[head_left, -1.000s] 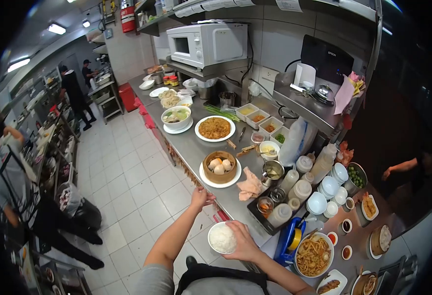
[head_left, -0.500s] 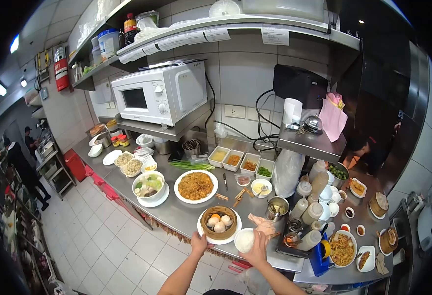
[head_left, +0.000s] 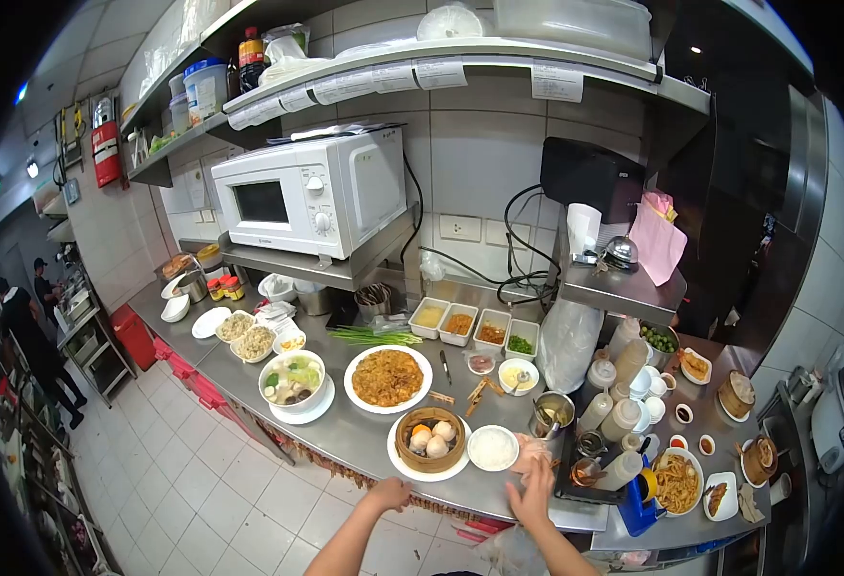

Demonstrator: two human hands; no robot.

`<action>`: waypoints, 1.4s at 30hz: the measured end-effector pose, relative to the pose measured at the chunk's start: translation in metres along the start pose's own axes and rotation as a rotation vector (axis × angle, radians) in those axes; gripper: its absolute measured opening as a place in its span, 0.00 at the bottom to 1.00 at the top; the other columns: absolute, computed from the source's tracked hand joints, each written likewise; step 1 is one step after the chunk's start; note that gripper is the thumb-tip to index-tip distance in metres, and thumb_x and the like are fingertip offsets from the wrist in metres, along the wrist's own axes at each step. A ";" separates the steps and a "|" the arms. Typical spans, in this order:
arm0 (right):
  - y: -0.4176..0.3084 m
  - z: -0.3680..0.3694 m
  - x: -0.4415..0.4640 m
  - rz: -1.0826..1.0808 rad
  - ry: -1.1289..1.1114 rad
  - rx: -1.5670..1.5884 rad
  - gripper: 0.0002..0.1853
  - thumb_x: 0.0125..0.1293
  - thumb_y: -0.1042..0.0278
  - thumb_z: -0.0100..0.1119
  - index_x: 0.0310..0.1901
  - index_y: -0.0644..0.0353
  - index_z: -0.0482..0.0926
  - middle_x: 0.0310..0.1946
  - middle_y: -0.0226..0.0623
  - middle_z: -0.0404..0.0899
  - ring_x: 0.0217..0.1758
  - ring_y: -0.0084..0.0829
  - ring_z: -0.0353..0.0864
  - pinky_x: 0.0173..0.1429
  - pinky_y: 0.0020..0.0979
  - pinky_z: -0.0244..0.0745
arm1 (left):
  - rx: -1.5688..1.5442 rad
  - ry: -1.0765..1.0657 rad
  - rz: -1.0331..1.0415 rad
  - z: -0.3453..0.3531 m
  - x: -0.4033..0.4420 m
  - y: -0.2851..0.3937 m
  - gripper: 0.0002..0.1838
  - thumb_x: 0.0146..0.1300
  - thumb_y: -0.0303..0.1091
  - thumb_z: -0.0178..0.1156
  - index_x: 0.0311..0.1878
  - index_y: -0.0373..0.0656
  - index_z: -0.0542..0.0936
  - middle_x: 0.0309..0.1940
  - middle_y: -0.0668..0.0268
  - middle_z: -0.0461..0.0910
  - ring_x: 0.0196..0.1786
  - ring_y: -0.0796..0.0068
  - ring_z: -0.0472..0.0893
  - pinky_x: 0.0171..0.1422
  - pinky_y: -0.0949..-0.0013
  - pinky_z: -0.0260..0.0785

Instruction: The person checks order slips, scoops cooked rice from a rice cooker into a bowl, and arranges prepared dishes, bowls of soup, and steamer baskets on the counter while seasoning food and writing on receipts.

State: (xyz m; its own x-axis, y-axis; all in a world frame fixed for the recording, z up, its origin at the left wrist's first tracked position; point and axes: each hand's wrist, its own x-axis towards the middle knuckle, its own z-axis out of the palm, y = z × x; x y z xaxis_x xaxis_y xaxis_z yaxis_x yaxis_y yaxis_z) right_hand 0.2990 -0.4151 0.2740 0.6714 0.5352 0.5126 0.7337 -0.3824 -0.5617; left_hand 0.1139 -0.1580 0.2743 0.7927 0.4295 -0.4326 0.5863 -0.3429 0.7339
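A white bowl of rice (head_left: pixel 493 448) stands on the steel counter, just right of a bamboo steamer (head_left: pixel 430 440) with several dumplings on a white plate (head_left: pixel 404 465). My right hand (head_left: pixel 534 491) is beside the bowl, over the edge of a pinkish cloth (head_left: pixel 530 451), fingers apart and holding nothing. My left hand (head_left: pixel 387 494) hovers off the counter's front edge, below the plate, with its fingers curled; whether anything is in them is too small to tell. Behind the steamer lie a plate of orange-brown food (head_left: pixel 384 376) and a soup bowl (head_left: pixel 291 379).
Sauce bottles (head_left: pixel 622 420) and a blue tape dispenser (head_left: pixel 641 509) stand at the right, near a noodle bowl (head_left: pixel 676 482). A microwave (head_left: pixel 316 197) sits on a low shelf (head_left: pixel 316 266). Ingredient tubs (head_left: pixel 490 327) line the back. Two people stand far left.
The rice bowl has gone from my right hand onto the counter, and that hand has moved right of it. My left hand has come away from the steamer's plate. The view has turned toward the counter.
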 end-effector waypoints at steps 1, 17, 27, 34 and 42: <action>0.014 0.001 -0.013 0.053 0.000 -0.061 0.38 0.50 0.61 0.64 0.60 0.66 0.58 0.62 0.56 0.53 0.62 0.55 0.56 0.64 0.48 0.52 | 0.088 -0.093 -0.004 -0.017 -0.014 0.026 0.21 0.68 0.44 0.42 0.41 0.32 0.73 0.30 0.57 0.81 0.29 0.69 0.82 0.36 0.69 0.75; 0.018 -0.016 -0.021 -0.091 -0.252 -0.221 0.24 0.53 0.64 0.57 0.52 0.60 0.69 0.58 0.58 0.57 0.59 0.57 0.58 0.62 0.49 0.57 | -0.379 0.792 1.175 -0.306 -0.015 0.457 0.28 0.59 0.44 0.58 0.60 0.44 0.65 0.53 0.63 0.68 0.53 0.73 0.69 0.47 0.68 0.66; 0.006 -0.010 -0.015 -0.027 -0.115 -0.204 0.22 0.50 0.68 0.55 0.50 0.60 0.72 0.56 0.54 0.63 0.53 0.53 0.65 0.56 0.45 0.64 | -0.498 0.605 1.357 -0.393 0.031 0.496 0.22 0.52 0.35 0.63 0.50 0.37 0.77 0.42 0.64 0.79 0.45 0.73 0.75 0.50 0.72 0.66; -0.003 -0.009 -0.012 0.043 -0.123 -0.263 0.21 0.49 0.69 0.56 0.48 0.60 0.73 0.55 0.52 0.65 0.53 0.53 0.66 0.57 0.43 0.65 | -0.018 0.403 1.155 -0.277 0.086 0.321 0.18 0.54 0.24 0.60 0.51 0.47 0.78 0.47 0.65 0.79 0.43 0.78 0.77 0.44 0.75 0.72; -0.010 -0.004 -0.009 0.114 -0.115 -0.251 0.19 0.50 0.71 0.56 0.47 0.61 0.75 0.54 0.52 0.66 0.54 0.52 0.66 0.58 0.42 0.64 | -0.351 0.362 0.419 -0.206 0.248 0.066 0.25 0.47 0.20 0.53 0.53 0.38 0.76 0.48 0.54 0.77 0.43 0.67 0.79 0.47 0.72 0.69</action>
State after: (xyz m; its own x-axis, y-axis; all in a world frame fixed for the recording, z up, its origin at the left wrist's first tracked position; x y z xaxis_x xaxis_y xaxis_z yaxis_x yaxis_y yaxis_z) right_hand 0.2859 -0.4194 0.2776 0.7451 0.5545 0.3705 0.6668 -0.6118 -0.4255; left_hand 0.3145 0.0981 0.3230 0.7998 0.5942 0.0854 0.1025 -0.2754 0.9558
